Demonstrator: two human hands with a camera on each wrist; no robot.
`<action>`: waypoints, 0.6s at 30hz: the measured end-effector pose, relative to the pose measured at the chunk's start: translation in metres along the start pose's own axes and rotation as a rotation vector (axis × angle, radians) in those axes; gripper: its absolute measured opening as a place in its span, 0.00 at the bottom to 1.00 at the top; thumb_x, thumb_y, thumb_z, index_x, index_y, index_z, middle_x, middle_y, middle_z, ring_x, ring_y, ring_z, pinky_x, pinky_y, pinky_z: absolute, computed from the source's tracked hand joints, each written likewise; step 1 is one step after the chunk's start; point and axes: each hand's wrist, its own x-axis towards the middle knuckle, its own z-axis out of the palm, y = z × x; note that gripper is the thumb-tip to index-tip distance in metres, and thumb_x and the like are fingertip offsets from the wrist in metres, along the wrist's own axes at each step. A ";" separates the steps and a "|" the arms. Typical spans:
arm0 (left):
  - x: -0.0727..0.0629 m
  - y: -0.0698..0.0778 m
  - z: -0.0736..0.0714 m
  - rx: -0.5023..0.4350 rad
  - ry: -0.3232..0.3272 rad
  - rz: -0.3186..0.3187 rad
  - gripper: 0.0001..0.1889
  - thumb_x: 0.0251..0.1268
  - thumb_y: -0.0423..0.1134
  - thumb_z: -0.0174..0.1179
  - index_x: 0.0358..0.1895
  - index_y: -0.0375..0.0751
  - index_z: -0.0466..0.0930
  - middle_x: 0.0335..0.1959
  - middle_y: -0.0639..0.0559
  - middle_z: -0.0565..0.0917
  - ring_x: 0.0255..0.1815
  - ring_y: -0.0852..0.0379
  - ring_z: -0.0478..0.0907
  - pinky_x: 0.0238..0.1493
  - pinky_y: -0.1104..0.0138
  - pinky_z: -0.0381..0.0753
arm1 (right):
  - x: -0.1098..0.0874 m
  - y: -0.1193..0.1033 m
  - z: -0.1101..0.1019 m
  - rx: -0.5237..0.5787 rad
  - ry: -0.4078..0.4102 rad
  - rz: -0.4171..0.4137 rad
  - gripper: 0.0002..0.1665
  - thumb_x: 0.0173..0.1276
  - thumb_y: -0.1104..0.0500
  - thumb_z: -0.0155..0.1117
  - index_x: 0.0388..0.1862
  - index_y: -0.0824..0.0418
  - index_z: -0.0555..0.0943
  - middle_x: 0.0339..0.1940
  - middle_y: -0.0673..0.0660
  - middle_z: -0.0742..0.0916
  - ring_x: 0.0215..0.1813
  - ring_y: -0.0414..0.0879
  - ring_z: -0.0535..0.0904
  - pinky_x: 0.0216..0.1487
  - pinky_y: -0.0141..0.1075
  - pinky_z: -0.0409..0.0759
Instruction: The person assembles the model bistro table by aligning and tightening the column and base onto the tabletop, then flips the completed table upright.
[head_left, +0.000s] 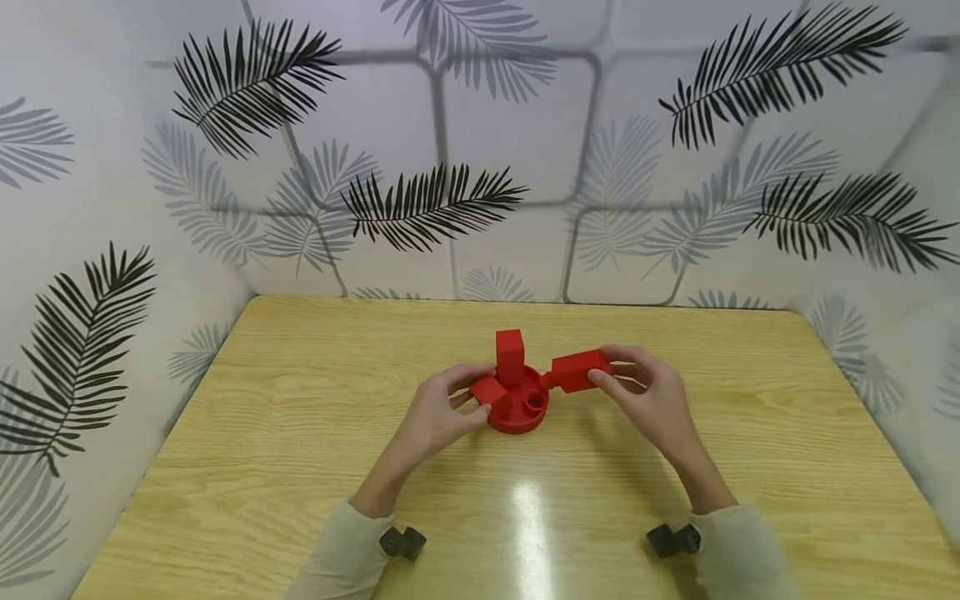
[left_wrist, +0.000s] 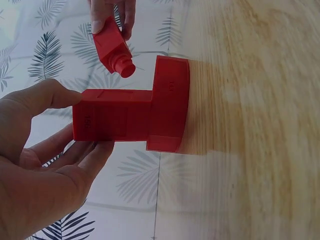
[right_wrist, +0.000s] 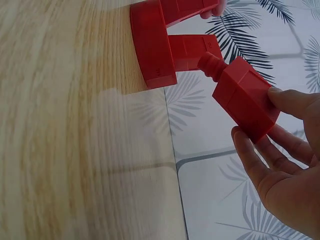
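Red base (head_left: 517, 425) seemed mid-assy: L hand (head_left: 442, 410) pinched block (head_left: 489, 390) atop, R hand (head_left: 651, 400) 2nd block (head_left: 576, 372) beside, prob. needing socket (head_left: 536, 407) alignment next.

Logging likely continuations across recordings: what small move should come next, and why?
Perhaps the right hand should tip its block, neck down, over the open socket in the base: the socket looks empty, and the neck slants sideways, not straight down.

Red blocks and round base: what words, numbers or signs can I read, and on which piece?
"15", then an unclear character: block in the left hand.
Too blurred to read: marks on the round base and standing block.
Nothing else readable.
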 end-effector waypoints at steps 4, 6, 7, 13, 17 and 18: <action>-0.001 -0.001 0.001 -0.027 -0.009 -0.012 0.26 0.62 0.25 0.68 0.65 0.28 0.77 0.63 0.37 0.79 0.66 0.41 0.77 0.65 0.52 0.78 | -0.002 0.001 0.004 0.016 -0.004 -0.013 0.23 0.68 0.59 0.75 0.60 0.64 0.83 0.55 0.62 0.87 0.53 0.59 0.86 0.50 0.27 0.83; -0.001 -0.002 0.002 -0.039 -0.012 -0.020 0.27 0.61 0.26 0.70 0.65 0.28 0.77 0.63 0.37 0.79 0.65 0.41 0.77 0.65 0.52 0.78 | -0.003 0.001 0.006 0.026 -0.009 -0.019 0.23 0.67 0.59 0.75 0.59 0.64 0.84 0.54 0.62 0.87 0.52 0.58 0.86 0.49 0.27 0.84; -0.001 -0.002 0.003 -0.040 -0.014 -0.021 0.27 0.61 0.27 0.71 0.64 0.29 0.77 0.63 0.38 0.79 0.65 0.41 0.77 0.64 0.53 0.78 | -0.003 0.001 0.007 0.027 -0.010 -0.022 0.23 0.67 0.60 0.75 0.59 0.64 0.84 0.54 0.62 0.87 0.52 0.58 0.87 0.49 0.27 0.84; -0.001 -0.003 0.003 -0.033 0.024 -0.024 0.25 0.62 0.25 0.68 0.64 0.29 0.79 0.61 0.40 0.80 0.64 0.42 0.77 0.63 0.51 0.79 | -0.003 0.003 0.012 0.016 -0.016 -0.024 0.22 0.67 0.60 0.75 0.58 0.63 0.84 0.53 0.61 0.87 0.51 0.56 0.86 0.51 0.32 0.85; -0.001 -0.002 0.002 -0.039 0.039 -0.030 0.24 0.61 0.24 0.66 0.63 0.29 0.79 0.61 0.40 0.80 0.63 0.42 0.78 0.64 0.50 0.78 | -0.004 0.002 0.014 0.002 -0.028 -0.027 0.22 0.67 0.60 0.75 0.58 0.63 0.84 0.54 0.60 0.87 0.52 0.56 0.86 0.51 0.34 0.86; -0.001 -0.002 0.002 -0.037 0.038 -0.030 0.24 0.62 0.24 0.66 0.63 0.29 0.79 0.61 0.40 0.81 0.63 0.42 0.78 0.64 0.50 0.78 | -0.004 0.002 0.015 0.003 -0.029 -0.028 0.22 0.67 0.60 0.75 0.58 0.64 0.84 0.54 0.61 0.87 0.52 0.56 0.86 0.51 0.33 0.86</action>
